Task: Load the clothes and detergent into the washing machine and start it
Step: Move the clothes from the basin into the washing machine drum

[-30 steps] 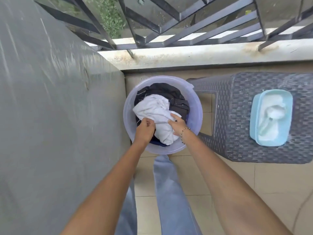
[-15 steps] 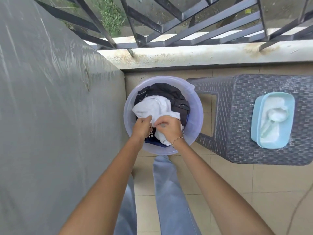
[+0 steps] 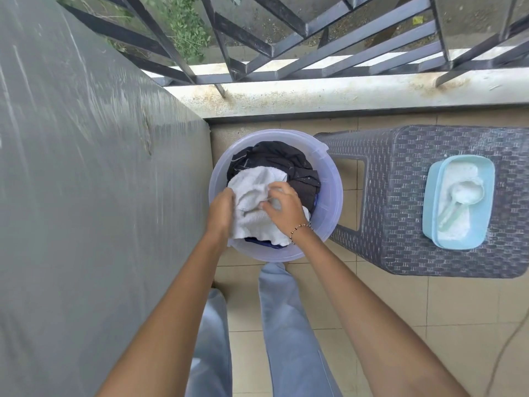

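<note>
Both hands meet at frame centre on the white towel (image 3: 257,207), which lies atop dark clothes in the bucket (image 3: 333,196): the left hand (image 3: 221,213) clasps its left edge, the right hand (image 3: 283,206) pinches its middle, the lift being straight up.

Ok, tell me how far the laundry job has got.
Nothing looks loaded yet: the dark clothes still fill the round translucent lilac tub. In hand: the left hand and right hand are gathering the white towel. Left: loading, adding powder from the pale blue detergent box, and starting.
</note>
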`<action>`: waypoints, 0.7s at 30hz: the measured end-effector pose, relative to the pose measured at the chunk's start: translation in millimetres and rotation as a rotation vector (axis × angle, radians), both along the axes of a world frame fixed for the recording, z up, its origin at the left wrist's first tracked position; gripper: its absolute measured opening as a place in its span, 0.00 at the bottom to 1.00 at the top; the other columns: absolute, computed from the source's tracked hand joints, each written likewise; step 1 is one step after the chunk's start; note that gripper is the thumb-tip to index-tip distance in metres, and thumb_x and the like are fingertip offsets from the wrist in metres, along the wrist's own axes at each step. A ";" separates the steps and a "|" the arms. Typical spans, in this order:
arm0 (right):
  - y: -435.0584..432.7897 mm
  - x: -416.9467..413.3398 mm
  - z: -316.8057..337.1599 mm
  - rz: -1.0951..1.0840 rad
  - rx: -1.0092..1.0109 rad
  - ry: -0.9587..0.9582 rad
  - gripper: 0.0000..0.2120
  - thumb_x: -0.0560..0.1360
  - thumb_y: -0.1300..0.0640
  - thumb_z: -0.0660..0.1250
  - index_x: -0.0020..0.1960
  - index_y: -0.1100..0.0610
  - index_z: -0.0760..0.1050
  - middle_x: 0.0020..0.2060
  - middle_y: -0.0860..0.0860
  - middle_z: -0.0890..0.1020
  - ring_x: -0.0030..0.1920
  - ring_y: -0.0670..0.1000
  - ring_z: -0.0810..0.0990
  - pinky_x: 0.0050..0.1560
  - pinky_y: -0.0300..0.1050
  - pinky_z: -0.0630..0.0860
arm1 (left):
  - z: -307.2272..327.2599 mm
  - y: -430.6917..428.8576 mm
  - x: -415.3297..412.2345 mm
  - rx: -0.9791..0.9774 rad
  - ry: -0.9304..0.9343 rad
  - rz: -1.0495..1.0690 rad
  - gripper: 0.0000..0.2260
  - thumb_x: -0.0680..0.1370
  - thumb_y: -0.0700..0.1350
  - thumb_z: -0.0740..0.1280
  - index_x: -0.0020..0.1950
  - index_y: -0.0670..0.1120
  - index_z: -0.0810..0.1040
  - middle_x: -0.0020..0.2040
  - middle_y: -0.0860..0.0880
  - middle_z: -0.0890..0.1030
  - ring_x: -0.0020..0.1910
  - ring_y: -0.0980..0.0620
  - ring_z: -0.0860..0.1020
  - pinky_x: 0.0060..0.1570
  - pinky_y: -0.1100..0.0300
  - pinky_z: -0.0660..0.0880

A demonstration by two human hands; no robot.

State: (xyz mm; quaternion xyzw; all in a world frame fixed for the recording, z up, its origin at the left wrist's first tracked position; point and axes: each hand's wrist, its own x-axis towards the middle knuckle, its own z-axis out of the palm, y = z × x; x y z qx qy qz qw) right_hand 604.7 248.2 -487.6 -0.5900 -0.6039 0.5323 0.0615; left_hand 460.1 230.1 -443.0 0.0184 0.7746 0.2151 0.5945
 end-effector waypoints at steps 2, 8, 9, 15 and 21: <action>4.6 -1.2 7.2 0.022 0.108 -0.023 0.08 0.78 0.57 0.63 0.46 0.62 0.74 0.43 0.55 0.77 0.45 0.53 0.73 0.43 0.47 0.70 | 4.3 -1.0 0.4 0.115 0.125 -0.083 0.10 0.77 0.56 0.62 0.51 0.50 0.73 0.46 0.54 0.75 0.47 0.53 0.74 0.46 0.60 0.72; 13.9 -12.8 36.0 0.171 0.364 0.032 0.08 0.77 0.63 0.55 0.52 0.60 0.72 0.39 0.57 0.79 0.41 0.58 0.77 0.39 0.50 0.72 | 9.5 -2.1 -4.8 0.435 0.222 -0.533 0.16 0.74 0.51 0.71 0.59 0.47 0.76 0.55 0.51 0.79 0.54 0.56 0.75 0.57 0.61 0.70; 11.8 -13.8 35.9 0.175 0.374 0.022 0.09 0.77 0.62 0.56 0.53 0.60 0.73 0.40 0.57 0.79 0.42 0.58 0.77 0.42 0.51 0.73 | 8.4 -0.5 -6.8 0.410 0.212 -0.516 0.14 0.74 0.51 0.71 0.55 0.45 0.78 0.48 0.48 0.80 0.47 0.55 0.76 0.51 0.61 0.72; 3.2 -7.5 20.3 0.147 0.251 -0.031 0.14 0.70 0.55 0.66 0.55 0.58 0.74 0.51 0.53 0.75 0.52 0.53 0.73 0.50 0.46 0.73 | 39.4 5.3 -9.2 0.428 0.069 -0.255 0.09 0.79 0.45 0.64 0.48 0.40 0.78 0.42 0.44 0.79 0.41 0.54 0.76 0.43 0.60 0.74; -3.2 -3.7 -2.9 0.112 0.056 -0.067 0.08 0.71 0.62 0.66 0.49 0.58 0.80 0.48 0.54 0.81 0.52 0.57 0.77 0.50 0.45 0.71 | 87.6 12.6 -7.4 0.288 -0.283 0.194 0.11 0.66 0.47 0.61 0.27 0.43 0.76 0.28 0.45 0.75 0.30 0.49 0.74 0.32 0.61 0.69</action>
